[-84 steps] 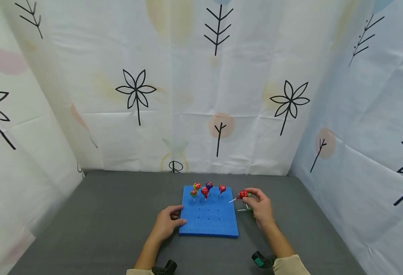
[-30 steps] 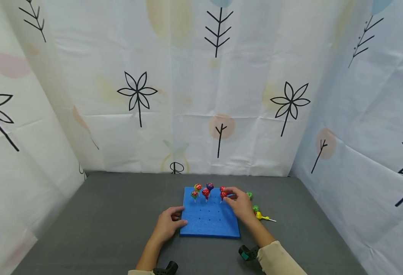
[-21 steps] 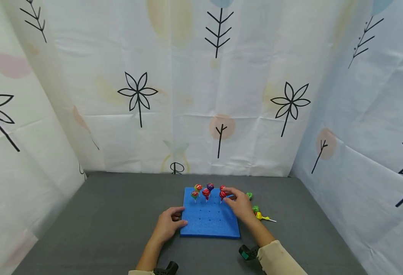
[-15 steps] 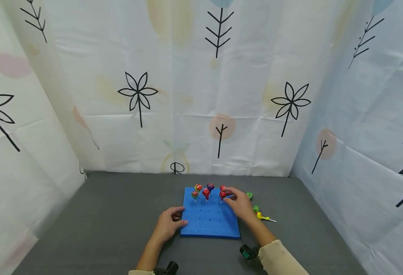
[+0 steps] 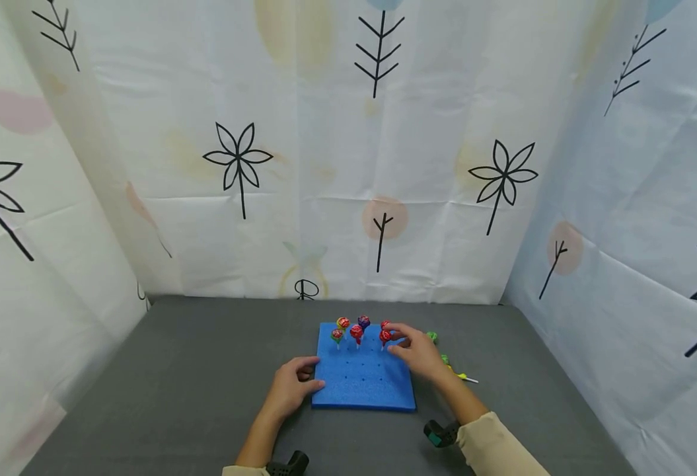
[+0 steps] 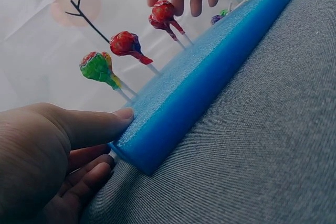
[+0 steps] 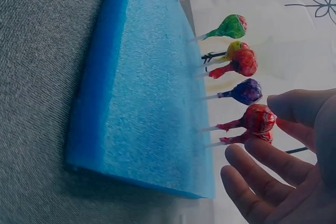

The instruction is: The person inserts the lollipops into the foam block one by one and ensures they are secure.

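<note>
A blue foam board with rows of small holes lies on the grey table. My left hand holds its left edge, thumb on top and other fingers at the side. Several wrapped lollipops stand in the board by their sticks: green, yellow, red, purple and a red pair at the right. Beside the nearer lollipop of that pair is my right hand, its thumb and fingers spread around the candy, apparently without gripping. The farther red lollipop is partly covered.
Right of the board, partly behind my right hand, lie loose lollipops: a green one, another green one and a yellow one with a white stick. Patterned white cloth walls in the back and sides of the table.
My right hand brought a red lollipop from the right to the board, where it now stands upright. Since half a second ago that hand has eased slightly rightward. The left hand stays put.
</note>
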The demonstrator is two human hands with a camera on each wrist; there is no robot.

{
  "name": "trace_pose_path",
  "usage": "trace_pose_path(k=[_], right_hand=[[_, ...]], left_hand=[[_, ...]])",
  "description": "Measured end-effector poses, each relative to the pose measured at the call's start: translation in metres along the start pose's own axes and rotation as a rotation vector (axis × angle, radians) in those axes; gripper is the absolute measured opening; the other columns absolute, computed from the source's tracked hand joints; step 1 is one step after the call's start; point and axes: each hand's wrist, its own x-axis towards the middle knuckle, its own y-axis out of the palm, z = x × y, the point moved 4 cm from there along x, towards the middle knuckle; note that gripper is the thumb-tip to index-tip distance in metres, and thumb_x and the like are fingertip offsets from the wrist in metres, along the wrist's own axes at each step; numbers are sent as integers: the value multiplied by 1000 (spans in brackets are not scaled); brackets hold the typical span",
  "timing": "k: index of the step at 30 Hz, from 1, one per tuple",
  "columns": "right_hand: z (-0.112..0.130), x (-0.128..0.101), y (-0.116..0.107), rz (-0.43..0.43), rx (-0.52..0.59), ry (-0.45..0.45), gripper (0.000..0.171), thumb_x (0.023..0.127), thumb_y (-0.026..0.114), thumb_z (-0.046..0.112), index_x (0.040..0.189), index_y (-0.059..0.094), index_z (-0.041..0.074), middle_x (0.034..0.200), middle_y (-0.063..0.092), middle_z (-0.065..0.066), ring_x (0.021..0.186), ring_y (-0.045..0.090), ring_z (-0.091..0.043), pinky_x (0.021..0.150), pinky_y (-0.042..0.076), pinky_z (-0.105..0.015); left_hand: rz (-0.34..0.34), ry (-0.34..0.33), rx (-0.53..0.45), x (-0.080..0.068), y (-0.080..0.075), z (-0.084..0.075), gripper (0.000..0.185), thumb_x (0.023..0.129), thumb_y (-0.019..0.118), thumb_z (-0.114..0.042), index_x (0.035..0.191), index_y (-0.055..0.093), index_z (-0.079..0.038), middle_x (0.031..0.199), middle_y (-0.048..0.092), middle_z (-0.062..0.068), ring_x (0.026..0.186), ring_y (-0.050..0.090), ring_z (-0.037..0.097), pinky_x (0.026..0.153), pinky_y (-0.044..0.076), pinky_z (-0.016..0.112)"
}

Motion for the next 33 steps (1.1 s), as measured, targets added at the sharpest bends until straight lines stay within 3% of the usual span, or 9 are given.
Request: trace_pose_path(k=[9, 14, 21, 33], right_hand=[[0, 3, -21, 59, -17, -18, 39, 91, 68, 6, 129, 61, 9, 110, 65, -17, 91, 65, -30, 70, 54, -42], [-4, 8, -36, 93, -63, -14, 32, 92, 66, 8, 124, 64, 5, 105, 67, -15, 90, 65, -28, 72, 53, -42], [-16, 17, -51, 66, -107, 38, 24, 93, 65, 12, 117, 67, 5, 105, 68, -11, 95, 64, -30, 75, 53, -44], [-42, 21, -48, 8, -143, 85, 27, 94, 65, 12, 117, 65, -2, 110, 67, -16, 101, 62, -34, 82, 50, -48]], left_hand=[[-10, -2, -3, -1, 0, 0, 45, 78, 82, -11, 120, 67, -3, 107, 64, 9, 95, 60, 23, 83, 50, 45], [-14, 1, -12, -2, 0, -1, 45, 78, 82, -12, 119, 67, -3, 107, 64, 9, 95, 61, 23, 83, 50, 44], [-11, 3, -6, -2, -1, -1, 45, 78, 82, -12, 120, 67, -3, 107, 64, 10, 95, 61, 24, 83, 49, 45], [-11, -3, 7, -2, 0, -1, 44, 79, 81, -13, 120, 67, -3, 107, 64, 9, 95, 60, 24, 83, 50, 46]])
